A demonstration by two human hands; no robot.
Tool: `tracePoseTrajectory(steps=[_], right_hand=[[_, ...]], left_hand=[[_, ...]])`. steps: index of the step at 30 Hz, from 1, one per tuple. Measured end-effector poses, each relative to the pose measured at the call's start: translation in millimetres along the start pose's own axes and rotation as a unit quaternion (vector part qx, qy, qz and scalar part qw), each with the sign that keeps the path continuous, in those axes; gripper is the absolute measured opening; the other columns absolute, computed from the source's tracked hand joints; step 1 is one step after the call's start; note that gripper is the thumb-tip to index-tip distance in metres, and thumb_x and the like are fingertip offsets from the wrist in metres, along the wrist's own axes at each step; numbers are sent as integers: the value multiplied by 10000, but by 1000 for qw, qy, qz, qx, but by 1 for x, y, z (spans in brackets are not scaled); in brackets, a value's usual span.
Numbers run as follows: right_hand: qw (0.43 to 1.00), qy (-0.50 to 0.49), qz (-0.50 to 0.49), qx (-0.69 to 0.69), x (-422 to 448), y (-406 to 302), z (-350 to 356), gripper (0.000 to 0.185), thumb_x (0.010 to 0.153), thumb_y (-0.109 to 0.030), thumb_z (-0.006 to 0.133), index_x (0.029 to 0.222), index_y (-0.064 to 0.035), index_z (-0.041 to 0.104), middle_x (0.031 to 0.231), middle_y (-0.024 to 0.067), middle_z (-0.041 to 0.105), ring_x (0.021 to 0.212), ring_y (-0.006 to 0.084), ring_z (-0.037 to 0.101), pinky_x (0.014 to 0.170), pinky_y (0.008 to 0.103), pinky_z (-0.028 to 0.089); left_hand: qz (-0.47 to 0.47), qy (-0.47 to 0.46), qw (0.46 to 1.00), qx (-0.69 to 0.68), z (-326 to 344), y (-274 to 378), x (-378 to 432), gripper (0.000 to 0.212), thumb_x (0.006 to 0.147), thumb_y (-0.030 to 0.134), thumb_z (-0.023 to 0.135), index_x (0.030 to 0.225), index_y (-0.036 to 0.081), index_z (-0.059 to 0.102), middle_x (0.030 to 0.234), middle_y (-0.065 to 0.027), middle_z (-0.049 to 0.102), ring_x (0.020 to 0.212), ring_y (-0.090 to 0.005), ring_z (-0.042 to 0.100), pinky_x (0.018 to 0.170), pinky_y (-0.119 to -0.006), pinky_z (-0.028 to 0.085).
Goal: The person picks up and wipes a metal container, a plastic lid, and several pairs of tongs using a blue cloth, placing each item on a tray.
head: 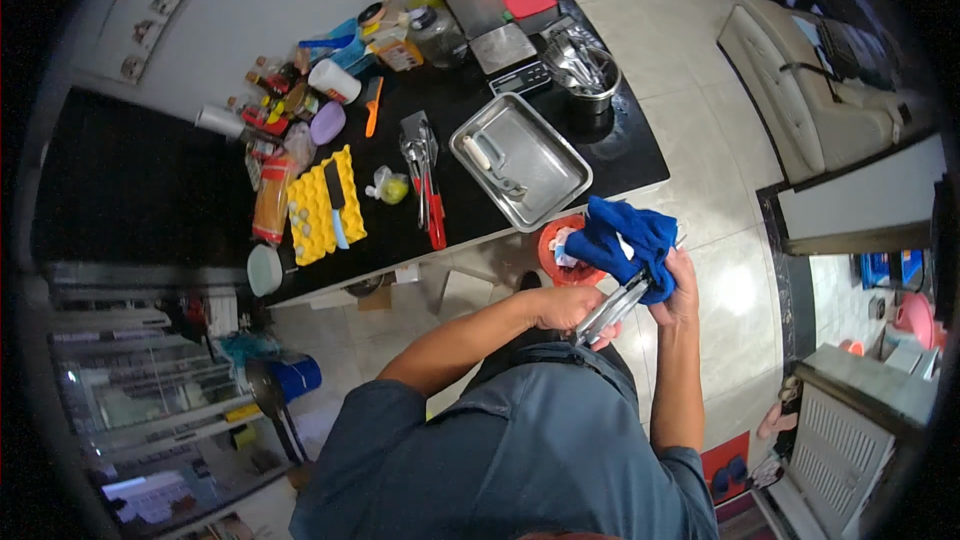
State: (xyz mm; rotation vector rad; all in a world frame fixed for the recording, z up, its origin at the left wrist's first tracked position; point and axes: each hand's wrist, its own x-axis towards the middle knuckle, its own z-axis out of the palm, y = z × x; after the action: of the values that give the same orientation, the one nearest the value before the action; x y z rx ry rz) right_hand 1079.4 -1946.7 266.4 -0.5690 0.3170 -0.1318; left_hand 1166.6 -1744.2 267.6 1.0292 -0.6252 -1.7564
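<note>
My left hand (574, 310) is closed around the handles of a metal kitchen utensil (609, 313), which looks like tongs or several pieces together. With my right hand (679, 289) I hold a blue cloth (626, 244) wrapped around the utensil's far part, so its end is mostly hidden. Both hands are in front of my waist, just off the counter's edge. Beyond them, on the black counter, lies a metal tray (551, 191) with a peeler-like tool and other light-handled tools in it. A metal pot (596, 99) full of cutlery and a whisk stands behind the tray.
Red-handled utensils (433, 221), a bagged green fruit (391, 187) and a yellow egg tray (315, 195) with a knife (335, 195) on it lie on the counter. A kitchen scale (517, 79), containers and bottles stand farther back. A red bin (551, 259) is below the counter's edge.
</note>
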Motion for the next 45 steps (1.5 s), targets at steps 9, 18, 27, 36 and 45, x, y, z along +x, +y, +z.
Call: tracePoseTrajectory(steps=[9,18,27,36,45], right_hand=[[983,35,-167,61,32,-69,-35,438,1057,-340,532,1374,-40,565,1262,130,669,1151,258,631,1063,445,467],[976,195,-93,-17,-19,-41,-99,446,1052,-326,539,1380,-23,543,1216,116,651,1084,264,635,1010,445,499],[969,246,7,0,-48,20,-114,455,1018,-309,611,1339,7,543,1116,125,657,1028,242,637,957,404,517],[964,266,-3,-8,-53,19,-92,453,1024,-302,594,1342,15,541,1136,121,665,1017,250,644,939,415,526],[961,273,32,7,-54,35,-108,426,1032,-298,576,1314,21,562,1121,131,675,999,258,650,920,413,528]], left_hand=[[16,27,995,92,-20,-17,-24,211,927,147,729,1038,-5,634,878,-44,671,759,-123,647,699,-299,544],[-12,544,830,124,-85,-79,-143,195,920,180,685,1015,10,698,831,-88,714,788,-209,693,721,-349,547],[-251,730,537,341,-185,-81,-236,342,876,296,626,935,-25,726,994,-295,706,956,-469,684,847,-540,549],[-311,720,523,333,-191,-109,-260,350,870,304,618,976,-5,744,1018,-268,722,981,-452,694,874,-525,554],[-340,696,536,337,-132,-157,-272,315,897,277,615,988,-12,701,991,-262,724,950,-447,698,852,-521,548]])
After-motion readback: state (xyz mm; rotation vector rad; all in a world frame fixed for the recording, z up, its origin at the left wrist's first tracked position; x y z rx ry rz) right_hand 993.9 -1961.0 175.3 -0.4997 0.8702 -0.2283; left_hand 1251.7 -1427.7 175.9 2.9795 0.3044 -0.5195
